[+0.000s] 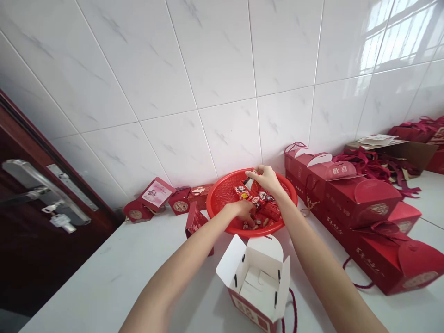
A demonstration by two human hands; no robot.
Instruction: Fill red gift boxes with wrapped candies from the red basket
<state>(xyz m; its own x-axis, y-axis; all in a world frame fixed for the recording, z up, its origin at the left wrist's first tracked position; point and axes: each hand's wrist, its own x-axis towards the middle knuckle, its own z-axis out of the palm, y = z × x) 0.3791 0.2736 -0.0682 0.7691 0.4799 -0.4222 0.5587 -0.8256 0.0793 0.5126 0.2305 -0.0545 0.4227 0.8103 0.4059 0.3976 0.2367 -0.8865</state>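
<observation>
Both hands are inside a red plastic basket [217, 194] that holds wrapped sweets [268, 210] and small red packets. My left hand [245, 211] reaches down at the near side, its fingers curled among the sweets; what lies under the fingertips is hidden. Toward the far rim, my right hand [266, 179] has thumb and fingers drawn together over red wrappers, and I cannot make out what is between them. In front of the basket stands an open gift box [258, 286], white inside, red outside, its flaps raised and no contents showing. A dark red cord hangs at its right side.
Closed red gift boxes [360, 199] are stacked at right, beside a carton [412, 152] of dark red ribbons. Small red boxes [138, 210] line the tiled wall at left. Another red box [196, 219] stands behind my left forearm. A door [41, 222] borders the counter's left.
</observation>
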